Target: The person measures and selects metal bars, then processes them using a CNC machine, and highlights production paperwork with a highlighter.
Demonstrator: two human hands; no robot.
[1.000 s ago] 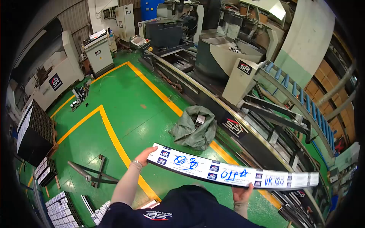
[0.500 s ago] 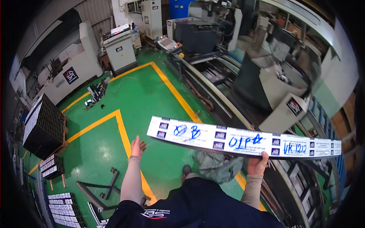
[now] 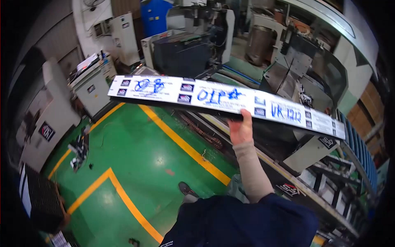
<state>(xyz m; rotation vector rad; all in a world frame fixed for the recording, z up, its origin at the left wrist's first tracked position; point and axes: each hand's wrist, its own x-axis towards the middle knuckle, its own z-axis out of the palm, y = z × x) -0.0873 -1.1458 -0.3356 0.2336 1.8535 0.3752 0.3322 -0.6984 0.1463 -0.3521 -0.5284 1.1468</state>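
Gripping a long white-labelled bar (blue handwriting across its face) by the lower edge: right hand closed, thumb over front | left hand out of view | bar raised, its right end lower | green floor below, yellow lines | dark machine, pale cabinet beyond

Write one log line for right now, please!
right hand: gripping long white strip from below | left hand: out of view | strip: raised, blue writing showing | floor: green, yellow lines
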